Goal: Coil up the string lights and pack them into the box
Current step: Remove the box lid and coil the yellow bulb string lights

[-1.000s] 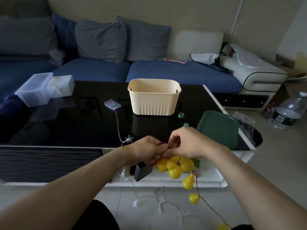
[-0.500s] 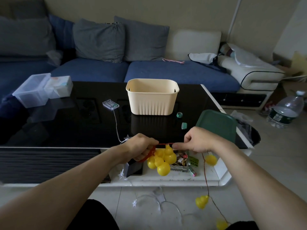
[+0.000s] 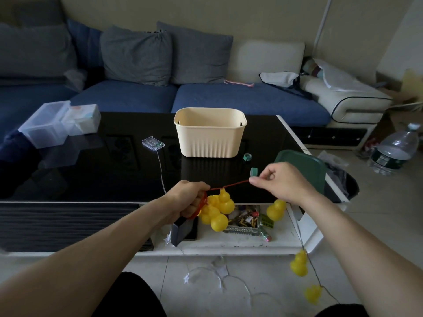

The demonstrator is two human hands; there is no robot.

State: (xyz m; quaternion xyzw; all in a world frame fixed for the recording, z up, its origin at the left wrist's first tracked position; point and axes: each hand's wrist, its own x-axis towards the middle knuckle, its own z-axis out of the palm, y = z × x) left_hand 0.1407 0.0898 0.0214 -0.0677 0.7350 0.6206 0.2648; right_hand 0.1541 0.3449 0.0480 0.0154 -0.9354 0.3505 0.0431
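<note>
My left hand (image 3: 191, 197) grips a coiled bunch of yellow gourd-shaped string lights (image 3: 217, 209) on a red wire. My right hand (image 3: 278, 183) pinches that red wire (image 3: 231, 185) and holds it taut to the right. More yellow gourds hang from the wire below my right hand (image 3: 275, 209), (image 3: 299, 267), down to the floor. The cream box (image 3: 210, 132) stands open on the black table, beyond my hands. A second string with white stars (image 3: 185, 278) runs from a clear battery case (image 3: 153, 143) over the table edge to the floor.
The black glass table (image 3: 103, 170) carries clear plastic containers (image 3: 51, 124) at the left, a green lid (image 3: 302, 165) at the right and two small green tape rolls (image 3: 247, 157). A snack packet (image 3: 246, 219) lies on the lower white shelf. A sofa stands behind; a water bottle (image 3: 394, 149) lies on the floor.
My hands were together at the bunch; my right hand has since drawn away to the right, stretching the red wire. One gourd now dangles under my right hand.
</note>
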